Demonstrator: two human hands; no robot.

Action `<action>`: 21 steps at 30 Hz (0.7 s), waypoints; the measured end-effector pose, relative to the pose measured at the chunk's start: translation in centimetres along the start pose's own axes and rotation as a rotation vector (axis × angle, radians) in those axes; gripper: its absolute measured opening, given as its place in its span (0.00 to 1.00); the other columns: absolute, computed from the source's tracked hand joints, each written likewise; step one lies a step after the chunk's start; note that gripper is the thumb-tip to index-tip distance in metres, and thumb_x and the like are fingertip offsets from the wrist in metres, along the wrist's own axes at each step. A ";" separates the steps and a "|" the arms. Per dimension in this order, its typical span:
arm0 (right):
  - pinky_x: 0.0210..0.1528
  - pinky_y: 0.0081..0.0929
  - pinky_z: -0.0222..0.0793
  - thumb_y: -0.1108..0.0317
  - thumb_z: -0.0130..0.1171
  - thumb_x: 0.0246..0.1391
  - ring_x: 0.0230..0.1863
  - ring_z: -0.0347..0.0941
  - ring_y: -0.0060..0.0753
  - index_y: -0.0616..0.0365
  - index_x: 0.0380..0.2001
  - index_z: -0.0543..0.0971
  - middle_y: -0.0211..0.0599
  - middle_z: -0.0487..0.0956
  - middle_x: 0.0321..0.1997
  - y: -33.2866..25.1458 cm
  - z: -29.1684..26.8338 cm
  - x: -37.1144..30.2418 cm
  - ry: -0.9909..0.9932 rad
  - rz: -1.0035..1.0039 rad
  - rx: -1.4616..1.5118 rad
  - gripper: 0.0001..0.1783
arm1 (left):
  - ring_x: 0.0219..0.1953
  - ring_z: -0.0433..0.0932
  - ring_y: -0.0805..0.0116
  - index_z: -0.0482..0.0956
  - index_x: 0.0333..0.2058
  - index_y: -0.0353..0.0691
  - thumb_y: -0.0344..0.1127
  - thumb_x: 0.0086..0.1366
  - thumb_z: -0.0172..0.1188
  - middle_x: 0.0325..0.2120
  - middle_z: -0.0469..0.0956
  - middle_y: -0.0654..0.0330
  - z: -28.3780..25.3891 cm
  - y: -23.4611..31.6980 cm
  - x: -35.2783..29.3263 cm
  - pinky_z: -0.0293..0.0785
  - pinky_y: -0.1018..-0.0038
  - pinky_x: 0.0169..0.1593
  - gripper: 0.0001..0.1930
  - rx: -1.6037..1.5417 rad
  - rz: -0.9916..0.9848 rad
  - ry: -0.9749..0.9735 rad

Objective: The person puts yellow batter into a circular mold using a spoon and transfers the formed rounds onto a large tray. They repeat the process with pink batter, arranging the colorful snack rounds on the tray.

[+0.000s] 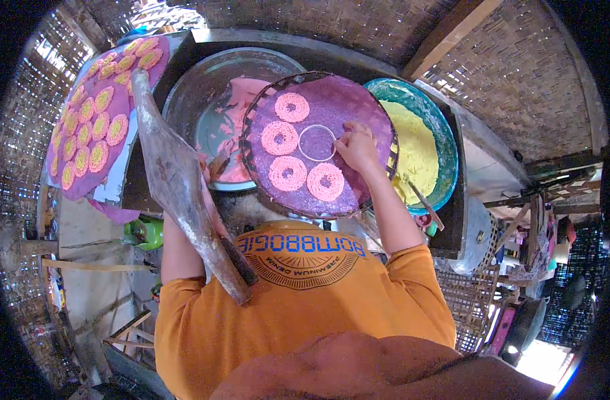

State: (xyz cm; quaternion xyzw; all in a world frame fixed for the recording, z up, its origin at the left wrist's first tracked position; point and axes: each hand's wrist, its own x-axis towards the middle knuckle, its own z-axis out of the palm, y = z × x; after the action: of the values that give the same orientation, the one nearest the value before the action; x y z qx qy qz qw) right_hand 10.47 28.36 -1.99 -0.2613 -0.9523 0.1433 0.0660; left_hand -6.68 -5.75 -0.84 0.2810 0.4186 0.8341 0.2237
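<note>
My right hand [356,145] is closed on the right edge of a thin pale ring [317,160], which lies on a purple sheet [358,100] spread over a round, dark-rimmed tray. Left of and below the ring sit several pink, lacy rounds of dough strands [279,138] with holes in their middles. A long worn wooden lever [178,170] crosses in front of my left arm and hides most of my left hand [204,167]; its fingers cannot be made out. Close to that hand, a brown flat-ended piece [219,163] rests at a large metal basin [185,87] holding pink dough [242,100].
At the right stands a green-blue basin [450,133] of yellow crumbly mass [412,143], with a stick-handled tool [425,203] leaning out. A purple sheet [72,180] at far left carries many pink-and-yellow rounds [100,125]. A bright green container [145,233] is below it. Woven walls enclose the bench.
</note>
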 end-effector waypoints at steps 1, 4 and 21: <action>0.59 0.51 0.47 0.55 0.54 0.43 0.59 0.55 0.44 0.49 0.25 0.82 0.32 0.67 0.55 0.0 0.0 0.0 -0.006 -0.008 0.008 0.13 | 0.19 0.70 0.69 0.71 0.33 0.35 0.40 0.57 0.56 0.22 0.71 0.57 0.3 0.0 -0.1 0.69 0.74 0.22 0.14 0.032 0.003 0.065; 0.57 0.51 0.49 0.54 0.54 0.44 0.59 0.55 0.44 0.48 0.27 0.82 0.33 0.67 0.55 0.3 -0.1 -0.2 -0.014 -0.025 -0.038 0.14 | 0.21 0.72 0.68 0.71 0.35 0.35 0.39 0.56 0.57 0.23 0.72 0.57 1.2 0.1 -0.6 0.70 0.75 0.23 0.13 0.173 -0.001 0.236; 0.45 0.38 0.63 0.60 0.64 0.36 0.41 0.68 0.48 0.68 0.48 0.68 0.49 0.71 0.37 -18.6 -18.5 -4.6 0.788 -0.765 -0.044 0.35 | 0.23 0.76 0.55 0.73 0.22 0.39 0.38 0.45 0.58 0.19 0.75 0.52 17.3 5.9 5.6 0.72 0.61 0.27 0.09 1.648 0.504 -0.335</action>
State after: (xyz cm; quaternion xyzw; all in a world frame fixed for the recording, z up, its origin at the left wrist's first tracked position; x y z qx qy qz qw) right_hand 9.16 15.10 21.11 0.0683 -0.8854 -0.0196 0.4594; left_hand -0.27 4.34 14.08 0.5558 0.7751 0.2388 -0.1827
